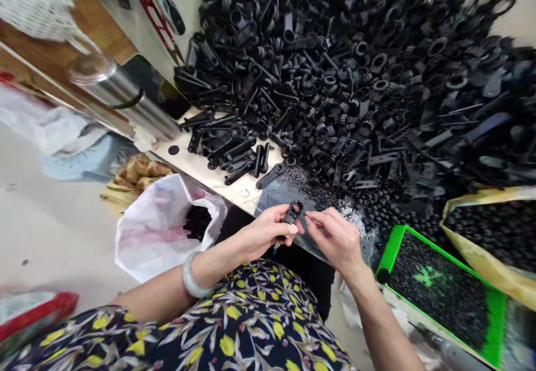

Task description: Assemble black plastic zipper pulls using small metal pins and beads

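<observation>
In the head view, my left hand is closed around a black plastic handle-like part with a round, open ring at its upper end. Close to the right side of that ring is my right hand, thumb and fingertips pinched together. Whatever sits between those fingertips is too small to make out. Beyond my hands, a grey mat lies at the table edge, with small silver pins scattered beside my right hand. A single black lever-shaped part rests at the mat's far edge.
A big heap of black plastic parts covers the table's far side. On the right are a green tray of small black pieces and a yellow bag. To the left stand a steel flask and a white sack.
</observation>
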Tool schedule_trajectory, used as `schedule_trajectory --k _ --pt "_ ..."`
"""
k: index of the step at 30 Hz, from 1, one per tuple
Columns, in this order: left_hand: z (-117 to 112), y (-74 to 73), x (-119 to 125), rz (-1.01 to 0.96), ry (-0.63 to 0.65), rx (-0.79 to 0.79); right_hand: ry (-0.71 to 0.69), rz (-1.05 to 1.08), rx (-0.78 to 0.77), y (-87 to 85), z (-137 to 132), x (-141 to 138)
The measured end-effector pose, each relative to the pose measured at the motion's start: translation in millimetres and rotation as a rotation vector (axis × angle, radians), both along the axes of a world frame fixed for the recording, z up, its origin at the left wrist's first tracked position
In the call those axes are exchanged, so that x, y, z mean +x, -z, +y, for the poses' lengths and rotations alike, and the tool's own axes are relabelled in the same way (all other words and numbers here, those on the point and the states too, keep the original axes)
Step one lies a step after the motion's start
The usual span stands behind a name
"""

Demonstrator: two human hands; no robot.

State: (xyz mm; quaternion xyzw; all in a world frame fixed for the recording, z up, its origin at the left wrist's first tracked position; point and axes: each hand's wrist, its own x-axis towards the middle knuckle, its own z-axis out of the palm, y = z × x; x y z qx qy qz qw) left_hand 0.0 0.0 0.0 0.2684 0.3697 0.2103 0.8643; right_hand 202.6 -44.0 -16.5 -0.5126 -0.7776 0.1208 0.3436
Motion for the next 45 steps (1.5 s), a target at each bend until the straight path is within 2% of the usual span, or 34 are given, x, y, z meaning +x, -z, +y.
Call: schedule_trajectory --k 5,16,21,28,38,45 --pt "-2 -4.9 -2 0.018 0.008 -0.011 -0.05 -0.108 0.073 0.8 3 2" --pt "-5 4.4 1 0.013 0.009 0.047 -0.185 -0.267 0.178 -1.1 7 4" --pt "-7 4.6 2 0.02 -0.003 0.056 -0.228 -0.201 0.103 3.7 4 6" --pt "-10 4.6 2 0.04 0.007 0.107 -0.212 -0.048 -0.051 2.8 7 4" --pt "-18 15.2 1 0.237 0.033 0.324 -0.289 -0.025 -0.169 0.4 16 2" --pt "-17 25.7 1 0.281 0.053 0.366 -0.291 -0.016 -0.212 -2.2 19 2"
